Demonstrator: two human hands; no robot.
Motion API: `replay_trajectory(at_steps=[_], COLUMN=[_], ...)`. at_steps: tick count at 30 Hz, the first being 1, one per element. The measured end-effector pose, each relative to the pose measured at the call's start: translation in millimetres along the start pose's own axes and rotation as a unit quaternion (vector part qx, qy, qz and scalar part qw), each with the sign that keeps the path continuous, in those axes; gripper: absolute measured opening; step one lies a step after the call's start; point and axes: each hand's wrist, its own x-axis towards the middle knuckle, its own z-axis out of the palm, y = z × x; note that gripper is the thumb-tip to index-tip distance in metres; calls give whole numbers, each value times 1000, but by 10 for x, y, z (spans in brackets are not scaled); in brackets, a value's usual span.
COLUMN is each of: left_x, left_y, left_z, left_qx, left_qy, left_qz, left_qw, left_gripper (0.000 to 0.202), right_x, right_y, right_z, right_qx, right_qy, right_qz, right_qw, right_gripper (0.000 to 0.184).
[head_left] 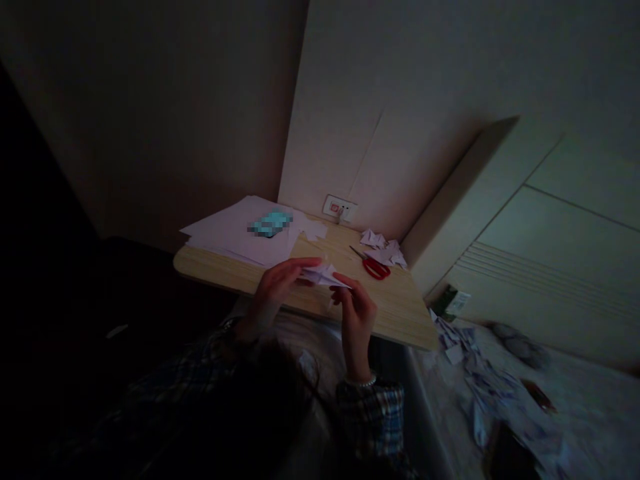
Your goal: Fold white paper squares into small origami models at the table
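Between my two hands, above the front part of a small wooden table [320,303], is a piece of folded white paper [321,274]. My left hand [280,281] grips its left end, fingers stretched along the top and thumb side below. At the right end, my right hand [356,301] pinches the pointed tip between thumb and fingers. Red-handled scissors [375,268] lie on the table beyond my right hand, blades pointing to the back left. Several folded paper pieces [385,249] are heaped behind them.
A stack of white sheets [225,230] covers the table's left side, with a blurred-out blue object [271,223] on top. Paper scraps [313,230] lie beside it. A wall socket [340,208] holds a plug. Many folded papers [493,383] are strewn on the bed [590,393] at right.
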Motion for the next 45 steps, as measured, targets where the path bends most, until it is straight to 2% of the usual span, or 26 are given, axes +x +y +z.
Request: replay_trajectory(at_steps=[2, 6, 8, 12, 14, 16, 19, 22, 27, 36, 42, 45], left_x=[-1, 10, 14, 27, 40, 54, 70, 70, 52, 49, 51, 38], left_y=[-11, -38, -44, -38, -31, -30, -51, -91, -129, -117, -75, -48], left_z=[-11, -11, 3, 43, 57, 63, 49, 18, -4, 25, 9, 13], left_qx=[-2, 79, 97, 90, 80, 75, 90, 110, 115, 93, 98, 81], left_qy=[-4, 75, 90, 76, 79, 82, 88, 91, 83, 80, 80, 88], left_qz=[-8, -38, -56, -72, -82, -95, -112, -116, -115, -135, -137, -126], left_qw=[1000, 993, 990, 990, 990, 989, 986, 983, 983, 983, 982, 985], left_gripper=[28, 32, 31, 29, 33, 38, 40, 39, 40, 38, 42, 43], right_x=[-4, -15, -17, -12, -10, -13, -24, -29, 2, -6, 11, 16], right_y=[-27, -87, -104, -95, -77, -62, -54, -54, -23, -9, -27, -25], right_z=[0, 2, 9, 54, 74, 79, 56, 25, 2, 14, 23, 16], right_qx=[3, 3, 11, 46, 66, 72, 29, -44, -145, -189, -153, -129], right_qy=[18, 37, 36, -25, -54, -48, -23, -14, 7, 6, -2, -12], right_qz=[0, -6, -4, 18, 34, 42, 32, 2, -101, -190, -158, -127], right_qw=[1000, 999, 999, 998, 996, 995, 999, 999, 984, 963, 976, 983], right_gripper=[21, 36, 38, 35, 25, 18, 27, 27, 28, 29, 8, 6])
